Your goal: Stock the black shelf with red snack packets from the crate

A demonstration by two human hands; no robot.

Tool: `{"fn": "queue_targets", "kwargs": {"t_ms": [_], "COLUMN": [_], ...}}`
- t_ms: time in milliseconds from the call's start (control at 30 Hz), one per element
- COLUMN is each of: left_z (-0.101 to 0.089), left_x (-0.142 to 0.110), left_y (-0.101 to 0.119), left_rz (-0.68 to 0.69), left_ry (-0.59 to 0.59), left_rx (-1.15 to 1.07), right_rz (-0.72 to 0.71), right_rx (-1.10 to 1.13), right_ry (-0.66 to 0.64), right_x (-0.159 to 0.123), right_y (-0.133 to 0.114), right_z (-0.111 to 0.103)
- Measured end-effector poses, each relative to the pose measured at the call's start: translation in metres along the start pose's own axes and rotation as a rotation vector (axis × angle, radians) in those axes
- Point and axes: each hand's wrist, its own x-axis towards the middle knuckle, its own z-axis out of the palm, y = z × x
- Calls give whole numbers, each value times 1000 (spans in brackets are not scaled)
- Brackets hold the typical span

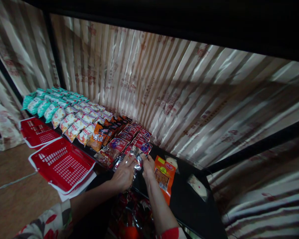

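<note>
My left hand (125, 172) and my right hand (148, 165) are close together at the front edge of the black shelf. Both sets of fingers are closed on a shiny clear-and-dark snack packet (135, 153); its printing is too dim to read. Just behind it lie rows of flat red snack packets (118, 144) with pictures on them. An orange snack bag (164, 177) lies flat beside my right forearm. Below my hands, dark red shiny packets (133, 212) sit in shadow, partly hidden by my arms.
Orange-and-black bags (98, 136), white bags (76, 127) and teal bags (51, 111) stand in rows to the left. Two red plastic baskets (64, 166) are on the left, below the shelf. Pale packets (198, 187) lie at right. A patterned curtain (164, 79) hangs behind the black shelf (189, 212).
</note>
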Motion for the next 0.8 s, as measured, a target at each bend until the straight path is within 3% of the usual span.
{"fn": "queue_targets", "kwargs": {"t_ms": [433,800], "left_z": [8,16], "left_x": [3,-2], "left_y": [-13,-21], "left_rz": [-34,-17], "left_ry": [-74,-77], "left_rx": [42,46], "right_rz": [15,20], "right_rx": [-31,-17], "right_ry": [-29,36], "right_x": [26,35], "right_y": [8,7], "right_z": [12,8]}}
